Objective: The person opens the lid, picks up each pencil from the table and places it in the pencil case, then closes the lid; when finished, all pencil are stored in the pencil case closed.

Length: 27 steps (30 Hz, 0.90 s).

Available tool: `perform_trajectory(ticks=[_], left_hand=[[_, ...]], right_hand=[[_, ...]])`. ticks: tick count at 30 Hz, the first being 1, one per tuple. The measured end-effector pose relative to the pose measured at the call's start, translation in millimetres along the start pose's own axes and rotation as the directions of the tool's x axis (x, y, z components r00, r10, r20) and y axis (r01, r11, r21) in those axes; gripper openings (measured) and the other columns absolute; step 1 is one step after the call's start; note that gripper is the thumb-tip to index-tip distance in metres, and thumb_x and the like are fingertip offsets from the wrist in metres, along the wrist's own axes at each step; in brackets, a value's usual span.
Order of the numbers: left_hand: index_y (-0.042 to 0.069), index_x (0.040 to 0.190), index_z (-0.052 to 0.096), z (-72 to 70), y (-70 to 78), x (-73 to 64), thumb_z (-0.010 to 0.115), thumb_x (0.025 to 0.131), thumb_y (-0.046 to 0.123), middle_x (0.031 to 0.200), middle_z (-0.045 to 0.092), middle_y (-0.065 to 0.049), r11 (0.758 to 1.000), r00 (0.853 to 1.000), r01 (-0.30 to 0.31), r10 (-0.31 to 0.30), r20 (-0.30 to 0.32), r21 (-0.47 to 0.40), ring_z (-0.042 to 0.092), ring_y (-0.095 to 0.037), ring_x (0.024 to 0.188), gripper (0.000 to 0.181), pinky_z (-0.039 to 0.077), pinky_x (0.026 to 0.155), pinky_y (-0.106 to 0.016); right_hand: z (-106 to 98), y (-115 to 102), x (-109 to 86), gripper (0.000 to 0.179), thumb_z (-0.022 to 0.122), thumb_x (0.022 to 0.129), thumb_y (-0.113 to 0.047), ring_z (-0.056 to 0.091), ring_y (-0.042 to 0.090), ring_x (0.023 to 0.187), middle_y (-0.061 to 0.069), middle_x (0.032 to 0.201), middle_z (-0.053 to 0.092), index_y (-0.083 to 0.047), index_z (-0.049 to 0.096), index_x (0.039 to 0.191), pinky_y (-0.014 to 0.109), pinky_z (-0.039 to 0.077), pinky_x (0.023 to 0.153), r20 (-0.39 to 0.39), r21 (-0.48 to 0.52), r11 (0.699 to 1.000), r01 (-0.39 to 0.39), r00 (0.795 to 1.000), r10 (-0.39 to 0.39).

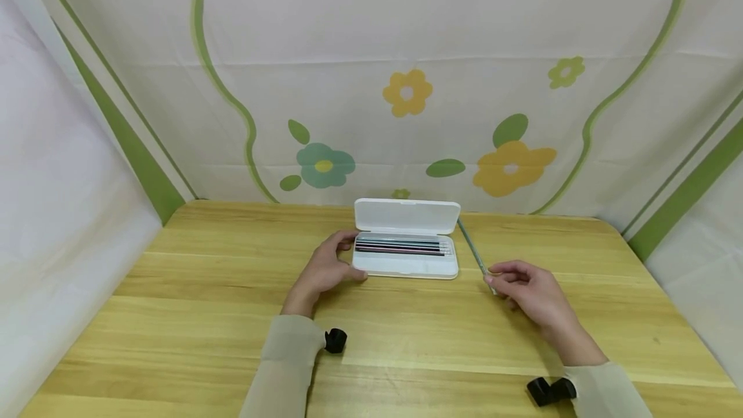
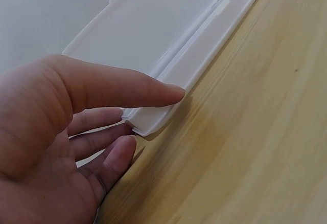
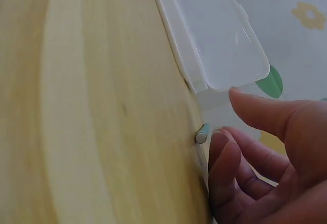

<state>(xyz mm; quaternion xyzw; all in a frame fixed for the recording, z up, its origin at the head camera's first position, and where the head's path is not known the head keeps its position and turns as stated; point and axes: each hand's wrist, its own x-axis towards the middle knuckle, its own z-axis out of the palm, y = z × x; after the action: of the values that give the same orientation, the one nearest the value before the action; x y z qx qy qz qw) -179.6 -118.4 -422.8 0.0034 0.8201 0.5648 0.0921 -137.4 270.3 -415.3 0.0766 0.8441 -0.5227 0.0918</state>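
A white pencil case (image 1: pixel 406 266) lies on the table with its lid (image 1: pixel 406 216) raised at the back. Several slim pencils (image 1: pixel 400 247) lie side by side in its base. My left hand (image 1: pixel 325 266) grips the case's left end, thumb along the front side and fingers at the end wall and back corner. To the right of the case, a teal pencil (image 1: pixel 473 248) slants across the table, its white end toward me. My right hand (image 1: pixel 525 289) is right at that near end. In the right wrist view the thumb stands apart from the fingertips beside the pencil's end (image 3: pixel 202 137).
The wooden table (image 1: pixel 191 315) ends at the back against a pale curtain (image 1: pixel 348 31) printed with flowers and leaves. More cloth hangs at the left and right sides. A small black device (image 1: pixel 335 340) sits at the left cuff, another (image 1: pixel 551 391) at the right.
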Motion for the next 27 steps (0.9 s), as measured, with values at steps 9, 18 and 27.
perform_trajectory(ticks=[9,18,27], left_hand=[[0.013,0.153,0.057,0.3,0.1,0.2,0.091,0.075,0.001,0.149,0.059,-0.013,1.000,1.000,-0.003,0.003,0.004,0.008,0.051,-0.034,0.141,0.086,0.042,0.120,-0.056],[0.013,0.153,0.057,1.4,0.5,-0.2,0.091,0.075,0.001,0.150,0.059,-0.013,1.000,1.000,0.000,0.000,0.007,0.008,0.051,-0.034,0.141,0.086,0.041,0.121,-0.056],[0.015,0.153,0.057,0.2,0.9,0.2,0.092,0.075,0.002,0.149,0.059,-0.012,1.000,1.000,0.006,-0.006,0.008,0.014,0.051,-0.034,0.141,0.087,0.042,0.120,-0.056]], right_hand=[[0.1,3.7,0.4,0.054,0.086,0.092,-0.034,0.062,0.010,0.074,0.000,0.101,0.072,-0.003,0.069,0.133,0.028,0.057,0.063,-0.002,-0.100,0.995,-0.031,1.000,0.031],[0.3,3.6,-0.3,0.035,0.088,0.090,-0.029,0.063,0.013,0.068,0.001,0.087,0.074,-0.003,0.074,0.108,0.029,0.056,0.058,-0.027,-0.261,0.965,0.021,0.999,-0.029],[2.1,2.3,-1.3,0.030,0.087,0.090,-0.032,0.063,0.015,0.066,0.001,0.083,0.073,-0.006,0.076,0.101,0.029,0.055,0.057,-0.040,-0.301,0.954,0.021,0.999,-0.035]])
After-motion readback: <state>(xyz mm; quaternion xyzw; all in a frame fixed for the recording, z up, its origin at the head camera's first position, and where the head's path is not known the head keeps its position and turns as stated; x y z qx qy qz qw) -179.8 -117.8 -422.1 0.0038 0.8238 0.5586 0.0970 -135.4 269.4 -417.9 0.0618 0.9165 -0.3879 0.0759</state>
